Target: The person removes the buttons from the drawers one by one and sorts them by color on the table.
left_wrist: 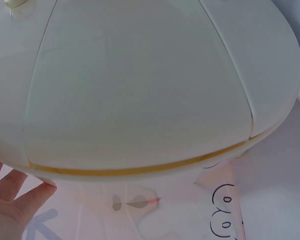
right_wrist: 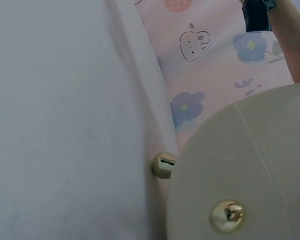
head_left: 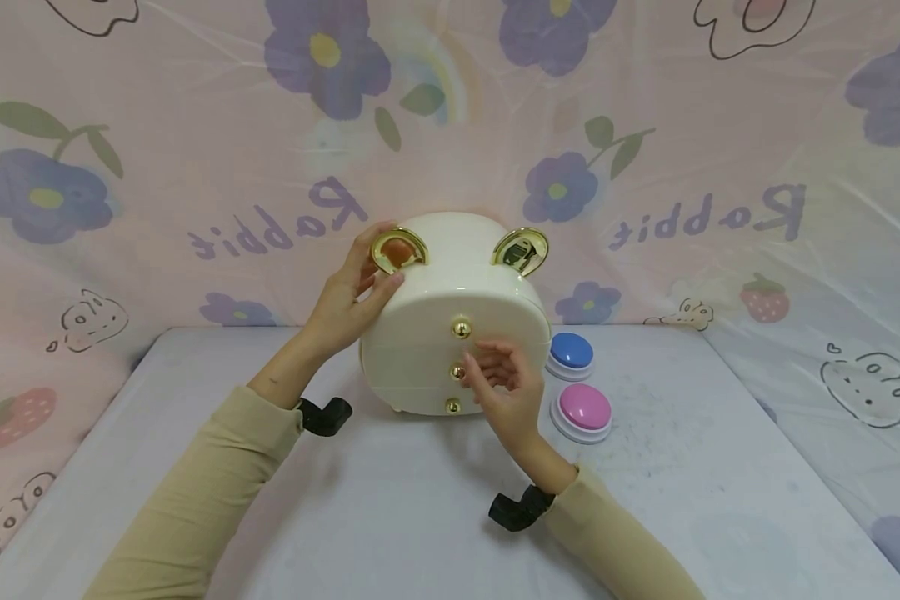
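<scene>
A glossy white drawer box [head_left: 412, 342] with gold-rimmed ears stands on the table, its front bearing three gold knobs in a column. My left hand [head_left: 345, 300] holds the left ear [head_left: 422, 242], thumb in front and fingers behind. In the left wrist view, left fingers [left_wrist: 32, 200] show at the box's gold-trimmed edge. My right hand [head_left: 512, 392] is in front of the drawers, thumb tip right by the middle knob [head_left: 456, 371], fingers loosely bent and apart from the thumb. The right wrist view shows the bottom knob [right_wrist: 227, 216] and a gold foot [right_wrist: 164, 166], but not that hand.
A blue push button [head_left: 572, 350] and a pink push button [head_left: 585, 407], both on white bases, sit right of the box. The white table [head_left: 390, 517] meets a patterned cloth backdrop [head_left: 450, 150] close behind the box. Black wrist mounts [head_left: 521, 508] jut from both sleeves.
</scene>
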A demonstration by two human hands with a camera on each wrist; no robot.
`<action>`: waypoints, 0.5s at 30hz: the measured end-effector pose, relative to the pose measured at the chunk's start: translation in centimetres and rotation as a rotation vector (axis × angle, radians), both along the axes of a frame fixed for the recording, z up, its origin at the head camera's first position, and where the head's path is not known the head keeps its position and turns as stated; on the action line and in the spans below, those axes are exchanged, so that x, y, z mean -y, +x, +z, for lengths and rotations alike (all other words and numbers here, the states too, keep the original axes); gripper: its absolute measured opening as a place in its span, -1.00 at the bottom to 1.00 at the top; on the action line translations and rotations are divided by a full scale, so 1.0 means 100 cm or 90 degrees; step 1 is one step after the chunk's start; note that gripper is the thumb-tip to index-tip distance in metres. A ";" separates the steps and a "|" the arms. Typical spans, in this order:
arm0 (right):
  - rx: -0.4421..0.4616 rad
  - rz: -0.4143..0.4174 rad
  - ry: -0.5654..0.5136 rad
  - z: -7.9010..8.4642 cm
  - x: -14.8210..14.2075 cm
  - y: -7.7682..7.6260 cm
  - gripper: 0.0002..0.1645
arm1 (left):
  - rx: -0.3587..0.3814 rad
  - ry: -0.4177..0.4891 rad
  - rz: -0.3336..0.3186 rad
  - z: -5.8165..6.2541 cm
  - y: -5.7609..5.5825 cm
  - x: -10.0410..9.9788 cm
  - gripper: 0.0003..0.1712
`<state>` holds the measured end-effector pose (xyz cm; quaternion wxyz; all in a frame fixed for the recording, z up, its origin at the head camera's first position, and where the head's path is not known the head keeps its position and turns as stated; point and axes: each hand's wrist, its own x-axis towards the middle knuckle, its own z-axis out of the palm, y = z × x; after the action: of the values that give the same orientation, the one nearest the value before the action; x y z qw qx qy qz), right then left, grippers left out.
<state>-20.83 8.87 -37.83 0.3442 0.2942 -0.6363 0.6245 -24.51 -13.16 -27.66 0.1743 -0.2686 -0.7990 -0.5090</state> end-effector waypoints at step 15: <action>0.068 0.018 0.055 0.010 0.002 0.019 -0.81 | 0.000 0.002 -0.001 0.001 0.002 -0.001 -0.34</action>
<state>-18.94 8.70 -36.84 0.2879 0.2843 -0.6758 0.6161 -24.33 -13.10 -27.54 0.1745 -0.2693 -0.7980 -0.5101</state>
